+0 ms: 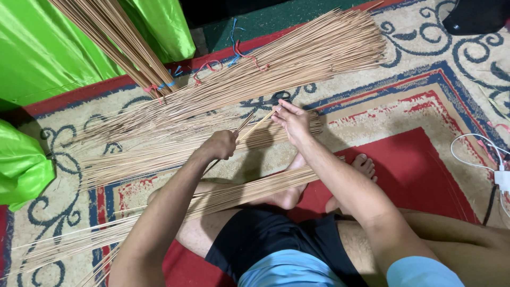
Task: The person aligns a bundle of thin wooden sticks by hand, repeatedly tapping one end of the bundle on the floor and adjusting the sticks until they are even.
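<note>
I sit cross-legged on a patterned carpet [425, 101]. My left hand [220, 144] is closed around a thin knife-like tool whose tip points up to the right. My right hand [291, 119] pinches one thin tan stick [258, 124] near its end, and the tool's tip meets that stick between the hands. A large bundle of long tan sticks [276, 64] fans out across the carpet beyond my hands. Another layer of sticks [159, 154] lies under my left hand. A further bundle [249, 191] rests across my legs.
Bright green fabric [48, 48] bulges at the upper left, with another tied stick bundle [122, 42] leaning over it. A green cushion [21, 165] sits at the left edge. A white cable and plug [496, 170] lie at the right. A black object [475, 16] sits at the top right.
</note>
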